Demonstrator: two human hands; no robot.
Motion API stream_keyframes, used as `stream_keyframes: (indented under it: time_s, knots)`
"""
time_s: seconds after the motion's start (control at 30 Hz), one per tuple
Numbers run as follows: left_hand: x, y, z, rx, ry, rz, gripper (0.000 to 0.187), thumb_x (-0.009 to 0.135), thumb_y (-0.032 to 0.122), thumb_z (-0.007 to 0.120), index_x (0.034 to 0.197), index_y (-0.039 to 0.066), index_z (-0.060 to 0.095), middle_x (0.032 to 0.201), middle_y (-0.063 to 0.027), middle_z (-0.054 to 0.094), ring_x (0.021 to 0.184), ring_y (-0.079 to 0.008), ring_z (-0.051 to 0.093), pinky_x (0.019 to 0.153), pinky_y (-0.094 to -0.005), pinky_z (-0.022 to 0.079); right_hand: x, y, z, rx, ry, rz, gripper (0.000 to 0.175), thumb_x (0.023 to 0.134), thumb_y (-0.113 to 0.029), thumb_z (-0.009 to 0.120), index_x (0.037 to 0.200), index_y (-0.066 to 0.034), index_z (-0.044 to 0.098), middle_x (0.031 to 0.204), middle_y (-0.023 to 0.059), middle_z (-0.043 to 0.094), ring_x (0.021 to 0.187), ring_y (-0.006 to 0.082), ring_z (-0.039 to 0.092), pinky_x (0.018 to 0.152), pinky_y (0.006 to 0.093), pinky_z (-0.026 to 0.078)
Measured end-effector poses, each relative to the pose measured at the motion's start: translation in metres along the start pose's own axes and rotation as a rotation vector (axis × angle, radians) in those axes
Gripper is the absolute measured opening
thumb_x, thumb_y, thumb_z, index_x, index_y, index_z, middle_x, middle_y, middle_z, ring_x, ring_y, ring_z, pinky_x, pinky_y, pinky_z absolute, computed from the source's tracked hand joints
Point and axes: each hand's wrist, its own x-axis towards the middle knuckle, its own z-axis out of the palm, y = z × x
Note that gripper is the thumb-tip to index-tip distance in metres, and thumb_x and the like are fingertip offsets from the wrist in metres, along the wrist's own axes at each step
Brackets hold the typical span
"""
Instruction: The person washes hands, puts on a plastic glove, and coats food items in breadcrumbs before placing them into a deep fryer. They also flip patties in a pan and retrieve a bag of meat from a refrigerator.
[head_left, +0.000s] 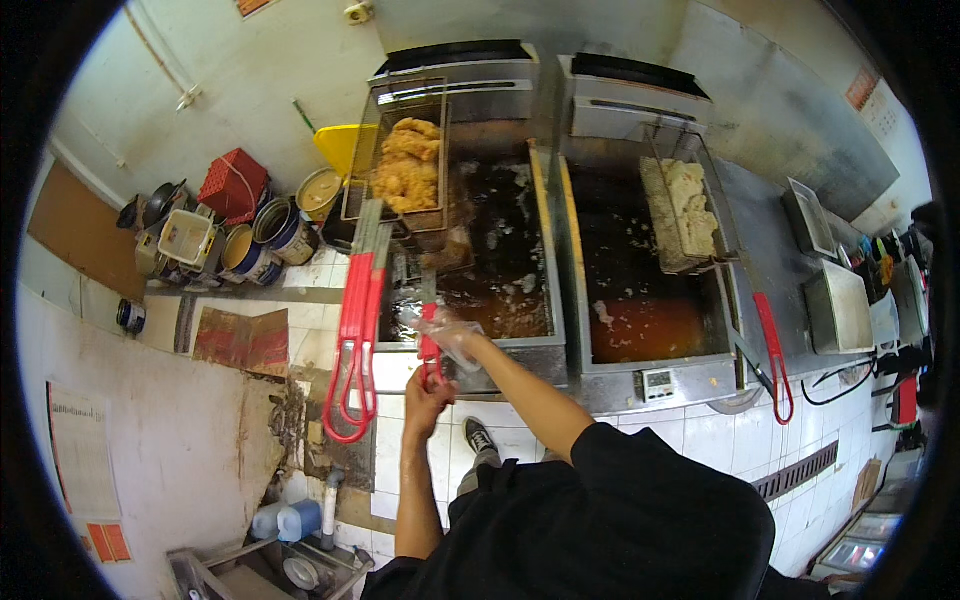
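My left hand is closed around the looped end of a red fryer-basket handle in front of the left deep fryer. Across the upper part of that handle lies my right hand, in a clear plastic glove. It is blurred, and whether its fingers close on the handle I cannot tell. Beyond my hands, the handle's basket is blurred and partly hidden in the dark oil. Pieces of golden fried food fill a raised wire basket at the fryer's back left. Two more red handles project forward, left of my hands.
The right deep fryer holds dark oil, with a wire basket of pale battered food raised above it. A timer sits on its front ledge. Metal pans stand at right. Buckets and a red crate crowd the left wall.
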Motion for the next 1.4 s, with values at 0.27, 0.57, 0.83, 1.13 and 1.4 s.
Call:
stream_keyframes:
  time_s: [0.27,0.57,0.83,1.13,1.4]
  knots:
    - [-0.047,0.046,0.017,1.018,0.708,0.771,0.044,0.075,0.011,0.074,0.111,-0.002,0.054,0.105,-0.0186,0.058,0.100,-0.0317,0.055,0.087,-0.0415,0.043,-0.228,0.034,-0.165,0.264,-0.487,-0.064,0.021,0.097,-0.023,0.047,0.103,-0.0066,0.058,0.082,0.0058,0.061,0.075,0.0160,0.061,0.064,0.0325,0.052]
    - [-0.137,0.056,0.380,-0.229,-1.009,-0.033,0.061,0.089,0.033,0.061,0.132,0.002,0.033,0.117,-0.0145,0.055,0.108,-0.0183,0.055,0.094,-0.0318,0.044,-0.399,-0.035,-0.377,0.807,0.433,-0.226,0.055,0.093,-0.053,0.044,0.104,-0.0007,0.056,0.083,0.0071,0.060,0.061,0.0135,0.055,0.054,0.0215,0.048]
    - [-0.187,0.087,0.490,-0.353,-0.410,-0.507,0.049,0.078,0.015,0.072,0.116,0.004,0.044,0.093,-0.0078,0.059,0.082,-0.0128,0.060,0.065,-0.0253,0.050,-0.348,-0.070,-0.432,0.936,0.000,-0.124,0.015,0.095,-0.015,0.050,0.101,-0.0016,0.050,0.067,-0.0031,0.040,0.048,0.0030,0.036,0.041,0.0180,0.034]
    - [-0.228,0.161,0.467,0.089,-0.396,0.250,0.052,0.066,0.018,0.070,0.106,-0.005,0.045,0.098,-0.0256,0.058,0.096,-0.0381,0.059,0.083,-0.0420,0.046,-0.369,-0.117,-0.428,0.762,-0.126,-0.232,0.016,0.095,-0.014,0.047,0.106,-0.0022,0.046,0.069,-0.0024,0.041,0.049,0.0040,0.037,0.041,0.0189,0.035]
    - [-0.246,0.124,0.374,-0.055,-0.459,0.462,0.045,0.070,0.016,0.069,0.103,-0.002,0.044,0.086,-0.0167,0.058,0.076,-0.0279,0.060,0.069,-0.0367,0.049,-0.377,-0.144,-0.309,0.888,-0.151,-0.364,0.014,0.096,-0.013,0.045,0.107,-0.0037,0.045,0.072,-0.0014,0.042,0.047,0.0063,0.038,0.040,0.0213,0.035]
